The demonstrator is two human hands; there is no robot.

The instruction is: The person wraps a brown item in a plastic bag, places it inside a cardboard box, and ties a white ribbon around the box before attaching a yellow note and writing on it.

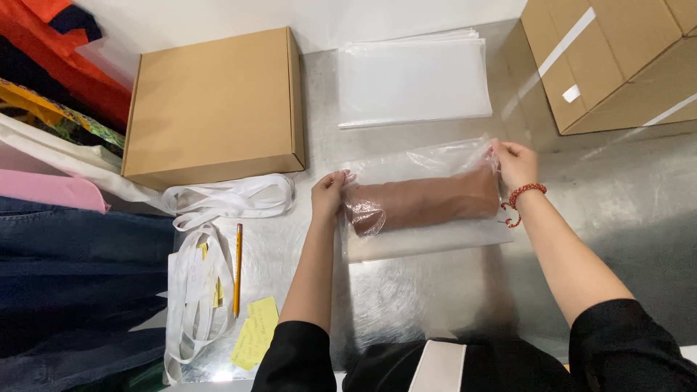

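Partly veiled by a clear bag [428, 243], brown fabric [425, 203] hides each hand's [328, 194] fingertips.

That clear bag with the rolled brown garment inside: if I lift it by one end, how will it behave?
The clear plastic bag will probably sag and fold, since its film is thin and crinkled. The rolled brown garment looks soft and light, so it may slide toward the lower end. The glossy film could be slippery, which may be why the left hand and right hand each grip one end.
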